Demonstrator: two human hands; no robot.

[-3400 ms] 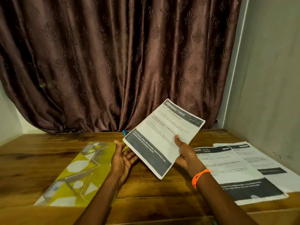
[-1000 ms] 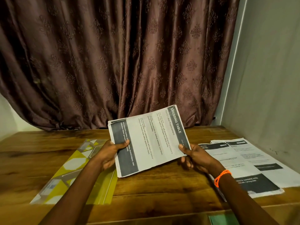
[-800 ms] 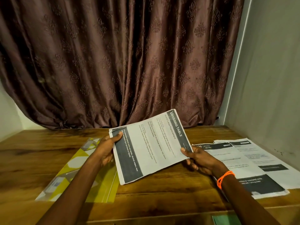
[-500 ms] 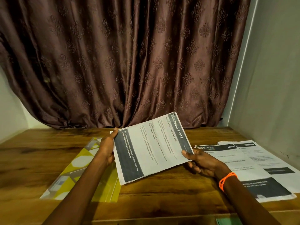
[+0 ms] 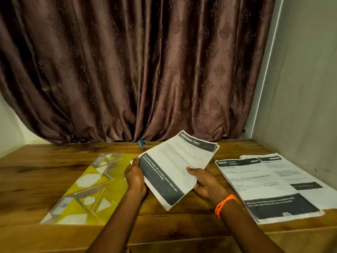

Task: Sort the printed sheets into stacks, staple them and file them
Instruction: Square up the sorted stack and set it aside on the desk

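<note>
I hold a thin stack of printed sheets headed "DRESSING TABLE" [image 5: 175,167] tilted above the middle of the wooden table [image 5: 36,172]. My left hand [image 5: 135,178] grips its left edge, fingers behind the paper. My right hand [image 5: 204,181] pinches the right edge, thumb on top. Two other stacks of printed sheets lie flat at the right: a near one [image 5: 264,189] and a second one [image 5: 299,172] partly under it. A yellow patterned file folder [image 5: 87,190] lies flat at the left. A small blue stapler [image 5: 142,143] sits at the curtain's foot.
A brown patterned curtain [image 5: 136,70] hangs along the table's back edge. A grey wall [image 5: 300,88] closes the right side next to the flat stacks. Bare wood shows between the folder and the right stacks, under my hands.
The held stack has turned from lying sideways to pointing its header up and to the right, and it dropped lower. Both hands shifted closer together along its edges.
</note>
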